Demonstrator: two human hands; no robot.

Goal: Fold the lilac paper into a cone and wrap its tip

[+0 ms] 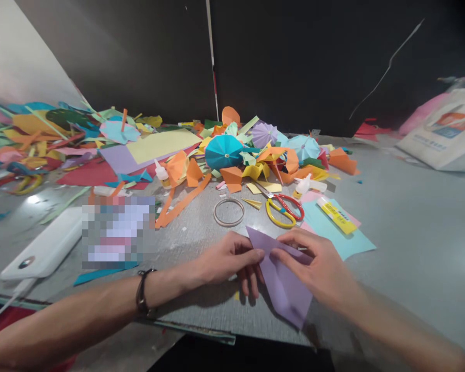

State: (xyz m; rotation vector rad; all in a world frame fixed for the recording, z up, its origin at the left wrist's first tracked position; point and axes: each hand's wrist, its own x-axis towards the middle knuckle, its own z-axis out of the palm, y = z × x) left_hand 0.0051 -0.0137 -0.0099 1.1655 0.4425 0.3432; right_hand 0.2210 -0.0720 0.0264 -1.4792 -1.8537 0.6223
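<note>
A folded sheet of lilac paper (284, 279) sits just above the grey tabletop. My left hand (228, 260) pinches its left edge, and my right hand (306, 261) grips its upper right part. A dark beaded bracelet (143, 292) circles my left wrist. Beyond the hands lie scissors with red and yellow handles (282, 212) and a thin ring of tape (229, 212). To the right, a yellow glue stick (337, 216) rests on a pale blue paper sheet (333, 240).
A large heap of coloured paper scraps and paper umbrellas (139, 144) spreads across the back of the table. A white power bank (42, 245) and a pixelated patch (118, 232) lie left. A white printed bag (445, 132) stands right. Black panels form the back.
</note>
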